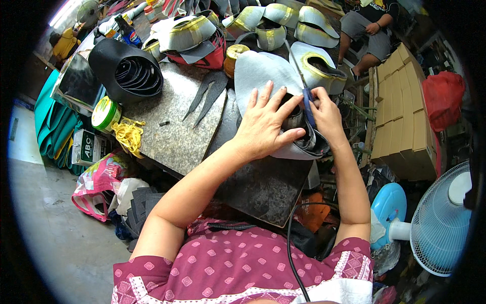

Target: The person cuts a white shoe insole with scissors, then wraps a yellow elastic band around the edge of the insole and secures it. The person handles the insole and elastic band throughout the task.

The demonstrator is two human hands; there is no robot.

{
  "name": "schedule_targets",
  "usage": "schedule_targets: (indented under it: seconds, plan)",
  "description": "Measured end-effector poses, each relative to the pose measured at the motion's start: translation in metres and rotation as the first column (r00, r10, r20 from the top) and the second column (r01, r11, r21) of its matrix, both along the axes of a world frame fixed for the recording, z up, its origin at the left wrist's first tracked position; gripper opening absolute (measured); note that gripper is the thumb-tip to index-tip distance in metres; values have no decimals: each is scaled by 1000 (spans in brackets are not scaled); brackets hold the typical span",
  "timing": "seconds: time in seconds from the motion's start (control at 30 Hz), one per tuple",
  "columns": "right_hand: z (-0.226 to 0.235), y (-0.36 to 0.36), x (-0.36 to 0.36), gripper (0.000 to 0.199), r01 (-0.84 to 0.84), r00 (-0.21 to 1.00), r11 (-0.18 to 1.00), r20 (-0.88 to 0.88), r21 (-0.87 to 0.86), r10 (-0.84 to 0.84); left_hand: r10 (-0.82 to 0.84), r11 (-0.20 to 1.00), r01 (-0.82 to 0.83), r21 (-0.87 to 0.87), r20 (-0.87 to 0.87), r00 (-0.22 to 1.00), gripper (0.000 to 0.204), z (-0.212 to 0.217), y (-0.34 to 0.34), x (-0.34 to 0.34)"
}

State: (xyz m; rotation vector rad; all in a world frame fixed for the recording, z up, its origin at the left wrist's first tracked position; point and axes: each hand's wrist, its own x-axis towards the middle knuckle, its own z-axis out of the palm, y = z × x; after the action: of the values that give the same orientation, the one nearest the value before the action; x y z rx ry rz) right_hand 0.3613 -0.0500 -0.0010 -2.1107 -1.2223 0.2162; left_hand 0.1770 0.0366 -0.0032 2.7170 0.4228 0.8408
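My left hand lies with fingers spread over a large light-grey curved piece, which looks like a shoe upper. Dark inner layers show beneath the thumb and fingers. On the right side of this piece, my right hand is closed round a blue-handled tool. Its long thin metal blade points away from me; whether it is a knife or scissors I cannot tell. Just beyond, another grey upper has yellowish glue along its opening. A glue jar stands at the far-left edge of the piece.
A stone slab at left bears a black forked cutout and nested black curved pieces. Beside it are a green-lidded tub and yellow strips. Cardboard boxes, a fan and a seated person are at right.
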Motion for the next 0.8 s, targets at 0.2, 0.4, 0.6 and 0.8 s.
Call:
schedule_targets:
  seconds: [0.2, 0.4, 0.6, 0.8]
  plan:
    - [16, -21, 24, 17, -59, 978, 934, -167, 352, 125, -56, 998, 56, -27, 10, 998, 81, -9, 11, -3]
    - [29, -6, 65, 38, 153, 902, 944, 350, 292, -254, -136, 970, 123, -210, -49, 989, 74, -17, 22, 4]
    - [16, 13, 91, 38, 185, 804, 983, 577, -11, -145, -64, 983, 62, -173, -9, 998, 66, -27, 15, 6]
    - [47, 28, 101, 35, 114, 859, 891, 407, 439, -310, -52, 982, 51, -182, -2, 999, 68, -31, 17, 9]
